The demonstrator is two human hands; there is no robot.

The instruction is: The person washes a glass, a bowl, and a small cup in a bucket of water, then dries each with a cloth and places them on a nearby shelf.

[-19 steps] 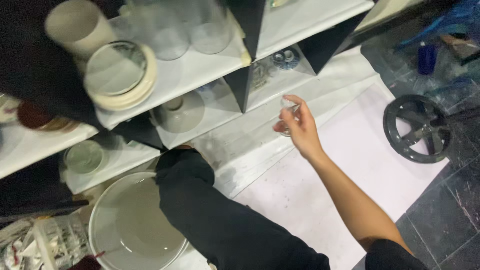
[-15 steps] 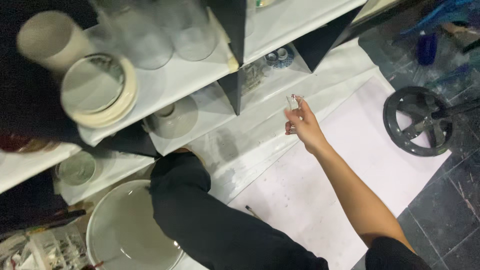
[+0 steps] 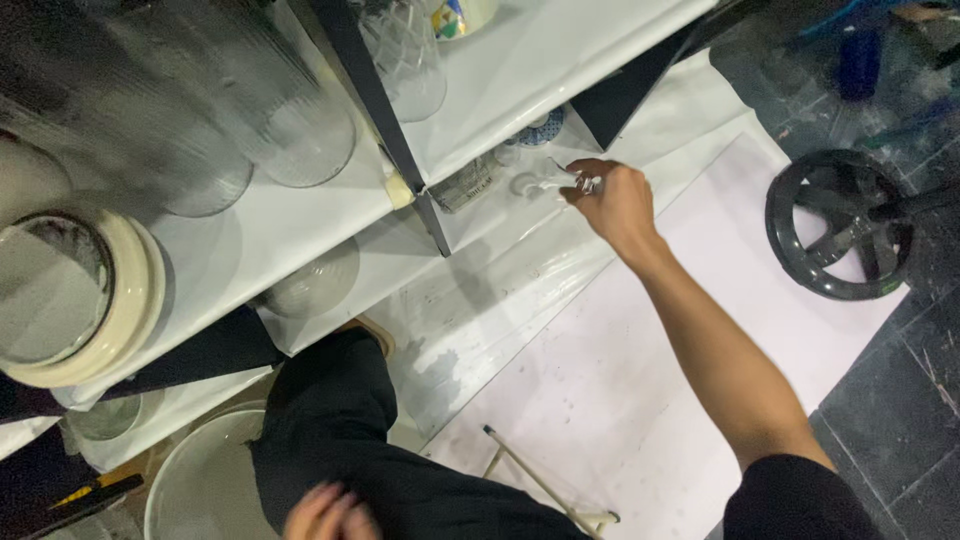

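Now my right hand (image 3: 617,200) pinches a small clear glass (image 3: 584,183) at the lower white shelf (image 3: 470,215), while my left hand (image 3: 325,512) rests loosely open on my knee.

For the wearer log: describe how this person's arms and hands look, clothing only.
The right hand is bare, with no glove or ring that can be made out. Its forearm is uncovered up to a short black sleeve near the shoulder. The left hand is also bare; blur hides details and its arm is out of frame.

One head-worn view — looking steeply down, close over the white shelves (image 3: 520,70) and floor sheet (image 3: 620,370).
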